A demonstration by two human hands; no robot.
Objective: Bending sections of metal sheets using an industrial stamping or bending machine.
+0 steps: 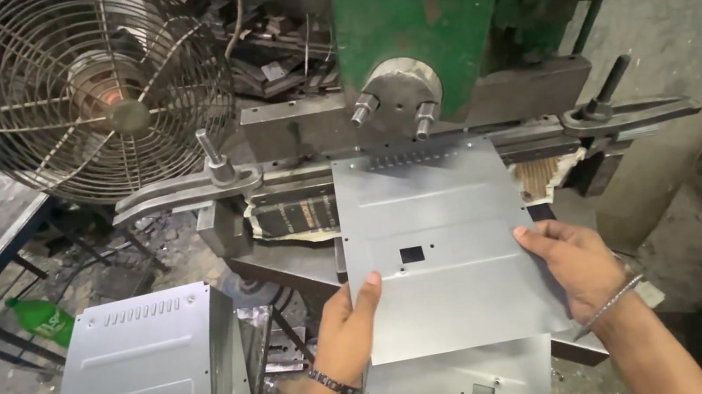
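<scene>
Clearly both hands are gripping the same grey metal sheet (444,238) by its near edge: the left hand (350,330) is pinching the lower left corner, thumb lying on top and fingers hidden beneath, while the right hand (575,259) is clamping the lower right side, fingers spreading over the face. The sheet is lying flat on the bed of the green press (420,14), its far edge with the row of slots sitting under the ram. It is looking thin and stiff, probably light but liable to flex, with smooth slippery faces and edges that are likely sharp, so holding at two well-spaced corners seems sensible. Outward, more punched panels are stacking up: one pile (149,383) at the left, another panel (460,392) just below the hands. A wire-guarded fan (81,90) is standing at upper left, and a green bottle (44,320) is lying on the floor.
</scene>
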